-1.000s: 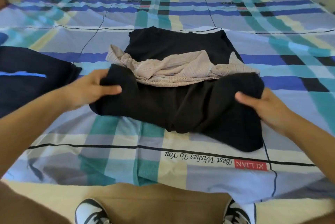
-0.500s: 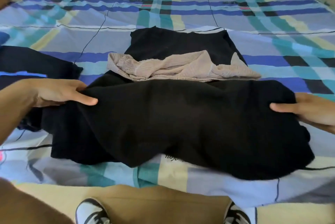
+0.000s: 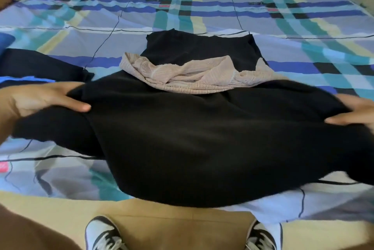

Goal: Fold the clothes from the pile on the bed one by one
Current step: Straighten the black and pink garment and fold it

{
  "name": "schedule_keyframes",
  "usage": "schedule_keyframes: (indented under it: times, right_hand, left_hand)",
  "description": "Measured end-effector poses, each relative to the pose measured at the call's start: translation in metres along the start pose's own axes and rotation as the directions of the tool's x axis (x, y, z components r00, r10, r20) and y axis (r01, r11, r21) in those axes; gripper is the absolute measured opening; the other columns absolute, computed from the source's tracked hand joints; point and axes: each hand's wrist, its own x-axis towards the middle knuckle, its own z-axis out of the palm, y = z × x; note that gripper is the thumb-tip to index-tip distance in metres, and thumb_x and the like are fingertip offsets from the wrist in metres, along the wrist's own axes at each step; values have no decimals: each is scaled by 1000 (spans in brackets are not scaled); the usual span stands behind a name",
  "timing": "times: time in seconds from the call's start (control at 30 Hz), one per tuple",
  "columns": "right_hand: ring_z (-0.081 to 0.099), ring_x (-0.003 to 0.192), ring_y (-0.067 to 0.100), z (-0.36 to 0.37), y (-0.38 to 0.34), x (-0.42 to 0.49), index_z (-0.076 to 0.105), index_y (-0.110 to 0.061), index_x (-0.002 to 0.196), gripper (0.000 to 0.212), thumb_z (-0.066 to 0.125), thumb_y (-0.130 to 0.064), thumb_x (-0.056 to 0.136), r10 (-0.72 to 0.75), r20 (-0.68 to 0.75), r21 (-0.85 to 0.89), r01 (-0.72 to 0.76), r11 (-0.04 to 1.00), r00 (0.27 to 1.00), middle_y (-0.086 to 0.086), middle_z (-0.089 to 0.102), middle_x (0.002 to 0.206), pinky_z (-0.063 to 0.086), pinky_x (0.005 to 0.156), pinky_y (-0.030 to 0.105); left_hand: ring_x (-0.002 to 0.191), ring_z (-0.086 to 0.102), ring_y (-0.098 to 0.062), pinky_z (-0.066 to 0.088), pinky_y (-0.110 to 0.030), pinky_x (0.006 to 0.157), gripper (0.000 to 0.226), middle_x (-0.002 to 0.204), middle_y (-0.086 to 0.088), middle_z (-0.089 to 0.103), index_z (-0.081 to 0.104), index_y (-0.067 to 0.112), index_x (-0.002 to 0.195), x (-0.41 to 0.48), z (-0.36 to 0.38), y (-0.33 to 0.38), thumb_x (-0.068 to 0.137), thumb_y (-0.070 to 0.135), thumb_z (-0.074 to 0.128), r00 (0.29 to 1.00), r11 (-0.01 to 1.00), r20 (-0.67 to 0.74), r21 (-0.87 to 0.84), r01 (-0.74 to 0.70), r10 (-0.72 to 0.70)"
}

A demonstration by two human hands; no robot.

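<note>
One wide bed point(image 3: 202, 10), dressed in a plaid sheet of lilac, teal and navy, is filling the frame as you are standing at its near edge. Across the front of it you are holding a large black soft-knit garment point(image 3: 202, 138), drawn out sideways between your hands, its lower part sagging over the bed's edge. Behind it, mid-bed, the rest of the pile is waiting: a flat black cloth piece point(image 3: 200, 49) with a crumpled beige open-knit top point(image 3: 194, 77) lying across its near end, just behind the garment you are holding. A dark navy garment with a bright blue stripe point(image 3: 36, 67) is lying at the left. Your left hand point(image 3: 40, 98) is pinching the black garment's left edge, thumb in front and fingers curled over the top; your right hand point(image 3: 356, 112) is gripping the opposite edge the same way. By the look of it, you are spreading one piece before its first fold. The next move is calling for laying it flat on the sheet nearest you, clear of the beige top. Your white-and-black sneakers point(image 3: 101, 233) are showing below.
</note>
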Motion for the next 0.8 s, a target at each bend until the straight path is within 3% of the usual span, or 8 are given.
schedule_keyframes:
  times: [0.1, 0.2, 0.27, 0.33, 0.4, 0.5, 0.57, 0.8]
  right_hand:
    - [74, 93, 10, -86, 105, 52, 77, -41, 76, 14, 84, -43, 65, -54, -116, -145, 36, 989, 992, -20, 73, 73, 46, 102, 46]
    - [73, 96, 15, -17, 40, 3, 71, -30, 109, 43, 85, -43, 70, 117, 139, -146, -97, 985, 983, -5, 76, 103, 56, 86, 30]
    - [75, 83, 18, 15, -6, -23, 74, -35, 96, 64, 94, -62, 42, 338, 137, -387, -264, 884, 931, 0, 78, 93, 58, 75, 26]
    - [74, 75, 29, -7, 6, -22, 72, -31, 88, 62, 97, -58, 37, 394, 40, -354, -356, 865, 918, 9, 77, 84, 60, 77, 39]
    - [70, 67, 36, -1, 1, -18, 65, -22, 99, 47, 93, -38, 64, 354, -196, -439, -405, 802, 914, 17, 74, 78, 57, 71, 42]
    - [64, 63, 31, 35, -42, -7, 61, -15, 100, 25, 76, -27, 85, 24, -427, -341, -186, 922, 904, 16, 72, 76, 46, 63, 32]
    - [68, 72, 28, 64, -68, 4, 62, -12, 103, 16, 68, -23, 93, 25, -371, -68, -54, 996, 928, 14, 73, 86, 49, 66, 33]
    - [70, 103, 34, 102, -113, 57, 48, -14, 139, 52, 69, -25, 92, 204, -274, 511, -37, 859, 940, 26, 56, 125, 62, 78, 39]
  left_hand:
    - [128, 57, -26, 42, -50, 109, 74, 141, -9, 58, 54, 29, 139, 1, -33, -17, 74, 40, 87, 996, 968, 64, 240, -76, 62]
    - [127, 58, -30, 45, -50, 107, 65, 139, -9, 60, 44, 18, 145, 10, -43, -40, 89, 27, 74, 966, 922, 230, 385, 24, -121]
    - [129, 56, -32, 43, -52, 109, 62, 139, -9, 59, 40, 19, 149, 19, -47, -57, 95, 23, 69, 927, 892, 320, 452, 34, -197]
    - [129, 56, -30, 43, -48, 110, 63, 137, -7, 61, 39, 31, 148, 19, -51, -63, 93, 32, 70, 926, 865, 282, 494, 84, -251]
    - [112, 66, -25, 53, -42, 96, 72, 116, -4, 71, 56, 29, 134, 16, -39, -49, 72, 56, 83, 957, 822, 68, 532, 204, -281]
    - [66, 63, -22, 51, -31, 60, 77, 77, -11, 70, 73, 16, 97, 28, -15, -18, 45, 72, 86, 944, 933, -325, 319, 165, -56]
    - [57, 59, -21, 46, -28, 55, 71, 75, -10, 72, 70, 4, 102, 38, 11, 10, 61, 61, 78, 921, 988, -385, 114, 108, -56]
    - [105, 69, -41, 56, -52, 85, 60, 116, -28, 68, 46, 0, 129, 71, 74, 60, 92, 45, 56, 944, 818, -66, -522, 244, -324]
